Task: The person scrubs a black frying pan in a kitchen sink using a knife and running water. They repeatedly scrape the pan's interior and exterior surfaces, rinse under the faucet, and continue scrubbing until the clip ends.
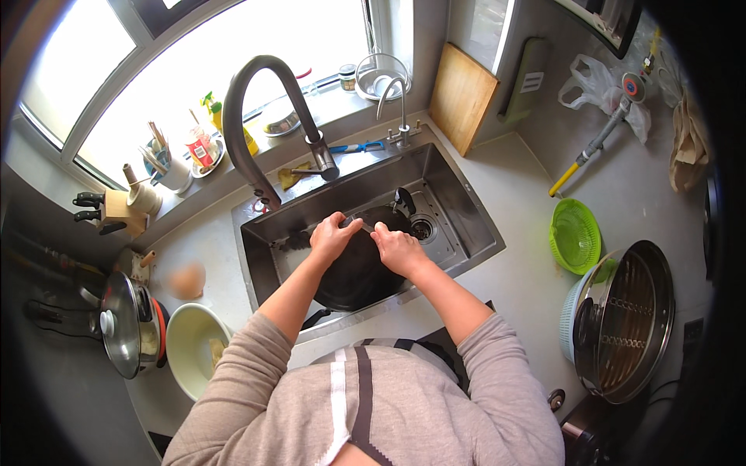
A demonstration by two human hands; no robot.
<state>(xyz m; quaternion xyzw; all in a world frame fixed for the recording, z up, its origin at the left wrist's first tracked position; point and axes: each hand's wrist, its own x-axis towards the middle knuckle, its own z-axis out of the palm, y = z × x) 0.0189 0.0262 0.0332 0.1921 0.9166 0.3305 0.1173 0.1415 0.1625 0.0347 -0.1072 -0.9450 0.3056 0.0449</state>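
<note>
Over a stainless steel sink [484, 224], my left hand [332, 239] and my right hand [399, 250] grip a small, narrow dark item [364, 225] between their fingertips; what it is cannot be told. Below them a large black pan [355, 274] lies in the basin, with dark handles at its upper right and lower left. The drain strainer [422, 227] shows right of my right hand. A dark curved faucet [245, 116] arches over the sink's left back, its spout to the left of my hands.
Left of the sink stand a cream bowl [186, 349], a lidded pot [125, 326] and a knife block [122, 212]. To the right are a green basket [574, 236] and a large steamer pan [658, 326]. A wooden cutting board [463, 96] leans behind; a blue-handled tool [355, 148] lies by the faucet.
</note>
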